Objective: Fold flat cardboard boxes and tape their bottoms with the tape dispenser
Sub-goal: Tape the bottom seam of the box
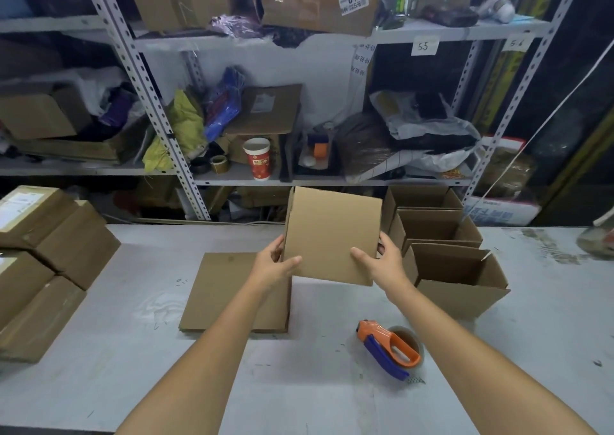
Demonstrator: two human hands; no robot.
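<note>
The person holds a plain brown cardboard box (332, 235) up off the grey table (133, 368), mid-view, its broad face toward the camera. The left hand (274, 263) grips the box's lower left edge, thumb across the near face and fingers curled behind; the right hand (382, 262) grips the lower right edge the same way. Below and left of the held box, a stack of flat brown cardboard blanks (229, 292) lies on the table, partly under the left forearm. An orange and blue tape dispenser (388, 348) lies on its side near the right forearm, touched by neither hand. Just right of the held box, three open-topped brown cardboard boxes (461, 282) stand in a row running away from the person. Sealed brown cartons (50, 252) are piled at the table's left edge. Behind the table, grey metal shelving (146, 86) holds a red and white paper cup (258, 158) among boxes and bags
</note>
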